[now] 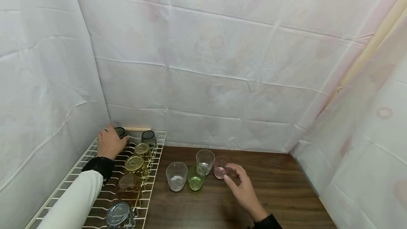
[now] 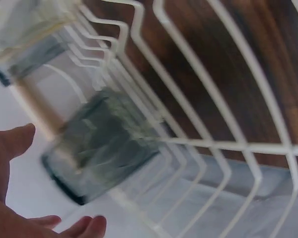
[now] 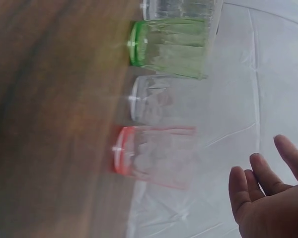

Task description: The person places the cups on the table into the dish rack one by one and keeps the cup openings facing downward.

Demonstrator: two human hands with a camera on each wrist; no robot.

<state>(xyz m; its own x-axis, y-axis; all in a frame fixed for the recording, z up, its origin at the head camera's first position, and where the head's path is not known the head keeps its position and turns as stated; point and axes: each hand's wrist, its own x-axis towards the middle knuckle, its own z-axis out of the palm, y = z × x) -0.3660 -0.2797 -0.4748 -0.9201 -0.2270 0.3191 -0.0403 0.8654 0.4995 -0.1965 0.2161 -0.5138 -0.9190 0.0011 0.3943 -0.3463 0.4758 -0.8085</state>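
My left hand (image 1: 109,142) reaches to the far left of a white wire rack (image 2: 238,147), beside a dark grey glass (image 1: 120,132) standing upside down there. In the left wrist view its fingers are spread, a gap showing between thumb and the grey glass (image 2: 102,148). On the wooden table, my right hand (image 1: 244,187) hovers by a pink glass (image 1: 219,170), thumb and fingers apart. The right wrist view shows that hand (image 3: 270,193) off to the side of the upright pink glass (image 3: 151,154), holding nothing.
Left of the pink glass stand a green glass (image 1: 195,182) and two clear glasses, one in front (image 1: 176,177) and one behind (image 1: 205,158). Another dark glass (image 1: 148,137), yellow glasses (image 1: 135,164), an amber glass (image 1: 128,186) and a bluish glass (image 1: 118,215) line the rack upside down. White sheeting (image 1: 206,91) surrounds the table.
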